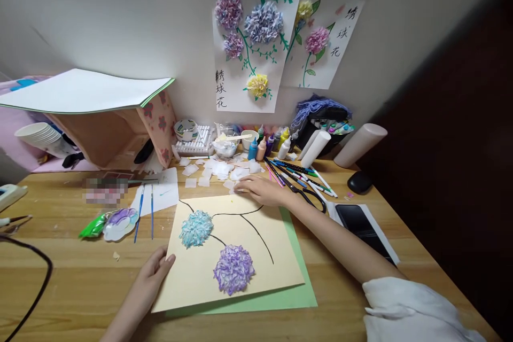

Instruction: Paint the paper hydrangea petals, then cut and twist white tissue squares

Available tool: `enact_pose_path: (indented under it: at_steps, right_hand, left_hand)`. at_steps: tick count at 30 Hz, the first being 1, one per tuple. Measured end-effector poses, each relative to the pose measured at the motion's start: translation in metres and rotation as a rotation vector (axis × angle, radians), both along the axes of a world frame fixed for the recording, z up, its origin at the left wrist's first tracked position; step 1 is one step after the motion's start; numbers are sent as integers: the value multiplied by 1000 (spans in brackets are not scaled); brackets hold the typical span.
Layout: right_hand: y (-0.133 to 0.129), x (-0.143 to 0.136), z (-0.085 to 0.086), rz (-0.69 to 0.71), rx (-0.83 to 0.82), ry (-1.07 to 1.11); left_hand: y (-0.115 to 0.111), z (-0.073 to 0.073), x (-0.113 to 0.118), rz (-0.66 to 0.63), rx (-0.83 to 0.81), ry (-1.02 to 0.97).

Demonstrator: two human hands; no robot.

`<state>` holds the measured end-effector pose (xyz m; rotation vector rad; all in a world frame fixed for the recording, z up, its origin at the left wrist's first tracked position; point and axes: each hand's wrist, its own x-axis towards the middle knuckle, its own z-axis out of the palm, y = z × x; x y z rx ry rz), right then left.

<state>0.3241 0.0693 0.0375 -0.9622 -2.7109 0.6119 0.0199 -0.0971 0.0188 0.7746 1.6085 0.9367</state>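
Hands: left grips one cream sheet bearing two flowers; right, open, touches it.

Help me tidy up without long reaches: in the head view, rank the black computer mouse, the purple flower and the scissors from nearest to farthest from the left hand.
1. Purple flower: just right of the left hand, on the cream sheet.
2. Scissors: farther right, beyond the sheet's upper right corner.
3. Black computer mouse: far right.
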Motion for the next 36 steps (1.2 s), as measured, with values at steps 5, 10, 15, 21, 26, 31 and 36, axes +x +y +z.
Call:
enact_pose_path:
  at_steps: [5, 10, 15, 21, 26, 31, 36]
  right_hand:
    - [-6, -3, -7, -70, -31, -53]
    - [-8, -2, -10, -194, 54, -62]
    - [2, 8, -14, -449, 118, 71]
    - [5, 1, -24, -518, 77, 81]
    - [17, -11, -22, -559, 132, 75]
    - [55, -34, -25, -686, 185, 6]
    - [69, -59, -33, -673, 219, -37]
  left_hand:
    - [7, -1, -19, -198, -107, -29]
    - [14, 5, -34, -314, -130, 81]
    - [34, 17, -35, -351, 157, 766]
    - [130, 35, 26, -606, 673, 1091]
    - [219, 26, 79, -857, 727, 1172]
    - [236, 14, 88, -744, 651, 1281]
    - [213, 7, 58, -523, 569, 1370]
